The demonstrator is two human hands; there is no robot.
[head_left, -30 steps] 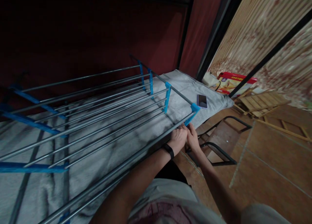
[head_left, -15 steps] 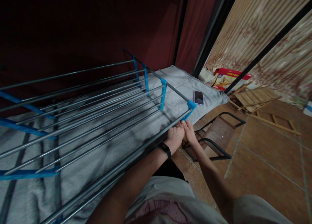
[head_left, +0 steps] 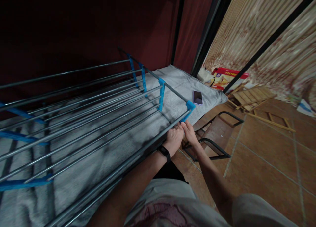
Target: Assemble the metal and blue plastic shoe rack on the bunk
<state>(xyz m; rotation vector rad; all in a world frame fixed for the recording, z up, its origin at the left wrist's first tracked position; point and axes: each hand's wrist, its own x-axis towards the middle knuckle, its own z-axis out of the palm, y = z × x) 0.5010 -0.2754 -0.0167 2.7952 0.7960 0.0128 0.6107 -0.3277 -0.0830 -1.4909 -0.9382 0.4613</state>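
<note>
A rack of grey metal tubes (head_left: 103,113) with blue plastic brackets lies across a grey blanket. At its near right corner is a blue corner bracket (head_left: 190,105), which joins the end tube to the long front tube. My right hand (head_left: 189,132) is closed at the lower end of this bracket, thumb pressed against it. Just left of it, touching it, my left hand (head_left: 174,136) is curled closed under the front tube at the same corner. A black wristband (head_left: 164,152) is on my left wrist. The fingertips of both hands are mostly hidden.
A phone (head_left: 197,98) lies on the blanket (head_left: 177,75) beyond the corner. Right of my hands stands a low black-framed stool (head_left: 214,134) on brown floor tiles. Behind it are folded wooden slats (head_left: 254,96) and a red box (head_left: 229,78). A dark red panel (head_left: 98,26) backs the rack.
The view has shifted slightly, so rack, phone and stool appear a little further left. Both hands stay at the same corner, with hardly any visible movement against the rack.
</note>
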